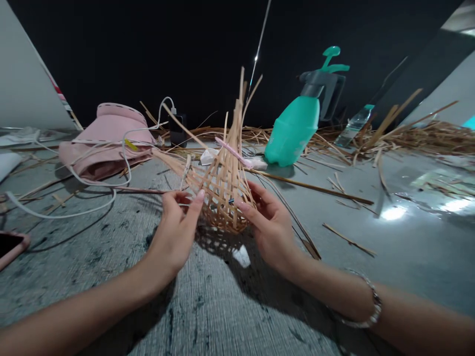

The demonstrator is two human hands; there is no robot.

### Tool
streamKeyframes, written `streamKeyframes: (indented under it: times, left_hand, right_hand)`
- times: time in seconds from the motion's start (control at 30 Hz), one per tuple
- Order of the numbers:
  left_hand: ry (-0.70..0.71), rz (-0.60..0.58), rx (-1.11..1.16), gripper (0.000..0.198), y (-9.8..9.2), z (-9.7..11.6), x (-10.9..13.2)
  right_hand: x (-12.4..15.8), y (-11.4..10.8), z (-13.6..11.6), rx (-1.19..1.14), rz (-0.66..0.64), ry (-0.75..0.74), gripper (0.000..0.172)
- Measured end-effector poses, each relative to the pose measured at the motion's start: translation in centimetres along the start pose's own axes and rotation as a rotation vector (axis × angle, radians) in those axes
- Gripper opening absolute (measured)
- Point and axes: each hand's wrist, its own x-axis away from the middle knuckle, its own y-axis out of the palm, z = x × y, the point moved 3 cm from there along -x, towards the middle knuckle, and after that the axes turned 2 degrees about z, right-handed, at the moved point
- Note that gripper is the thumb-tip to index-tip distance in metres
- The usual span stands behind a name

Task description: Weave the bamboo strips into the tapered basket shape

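Bamboo-strip basket (224, 198), half-woven, loose strands splaying upward

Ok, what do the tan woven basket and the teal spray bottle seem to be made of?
The pale woven conical basket looks like split bamboo or cane: matte, fibrous strips. The teal spray bottle looks like moulded plastic, from its smooth sheen.

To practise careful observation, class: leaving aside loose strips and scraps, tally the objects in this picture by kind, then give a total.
Woven bamboo basket: 1
Pump spray bottle: 1
Pink fabric hat: 1
Clear plastic bottle: 1
Black charger with white cable: 1
Phone in pink case: 1
Bracelet: 1
Left hand and right hand: 2
Total: 9
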Motion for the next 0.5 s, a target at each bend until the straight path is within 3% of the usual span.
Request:
streamKeyframes:
  times: [0.1,0.17,0.27,0.33,0.5]
  left_hand:
    - [-0.019,0.016,0.079,0.043,0.0,0.0,0.0]
    - [0.018,-0.086,0.169,0.04,0.5,0.3,0.0]
    - [0.113,-0.32,0.336,0.034,1.5,1.1,-0.1]
    - [0.146,-0.407,0.421,0.038,1.8,1.3,-0.2]
    - [0.111,-0.403,0.46,0.05,1.7,0.8,-0.5]
  right_hand:
    - [0.2,0.2,-0.1,-0.003,0.014,-0.031,0.04]
    - [0.4,0.3,-0.3,0.009,-0.003,-0.079,0.036]
    - [0.5,0.8,-0.2,0.078,-0.12,-0.112,0.036]
    - [0.3,0.9,0.1,0.186,-0.194,-0.133,0.038]
    - [-0.1,0.9,0.8,0.324,-0.289,-0.146,0.035]
